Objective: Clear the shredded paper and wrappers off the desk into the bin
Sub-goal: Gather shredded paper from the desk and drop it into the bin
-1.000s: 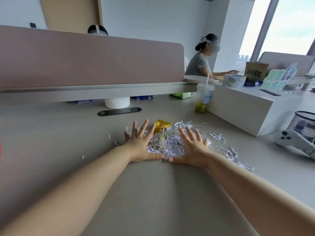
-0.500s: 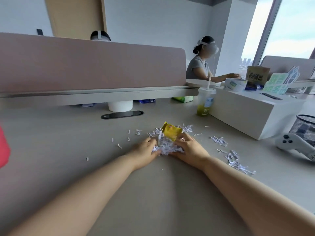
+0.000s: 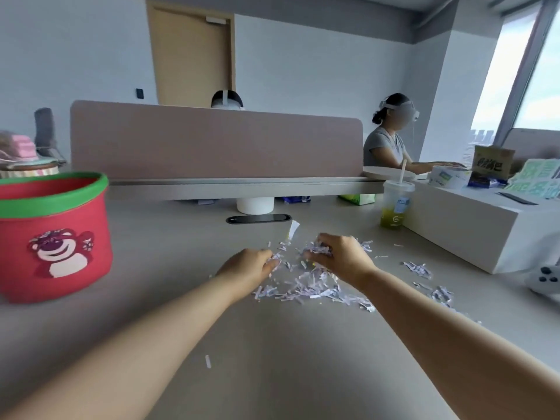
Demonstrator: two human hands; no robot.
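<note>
A pile of white and lilac shredded paper (image 3: 312,286) lies on the grey desk (image 3: 272,359) in front of me. My right hand (image 3: 342,259) is closed on a clump of shreds raised above the pile. My left hand (image 3: 251,268) is curled with a few shreds pinched at its fingertips. A white scrap (image 3: 293,229) stands just beyond the hands. More shreds (image 3: 419,269) lie scattered to the right. The red bin (image 3: 53,234) with a green rim and a bear picture stands on the desk at the far left. The yellow wrapper is not visible.
A drink cup with a straw (image 3: 395,204) stands at the back right beside a white box (image 3: 472,225) carrying packets. A white game controller (image 3: 545,278) lies at the right edge. A pink divider (image 3: 212,140) runs along the back, with two people seated beyond it.
The view has swung left and up, bringing the red bin into sight. My hands have closed on shreds and lifted apart, and paper has spilled back onto the desk. The yellow wrapper is out of sight.
</note>
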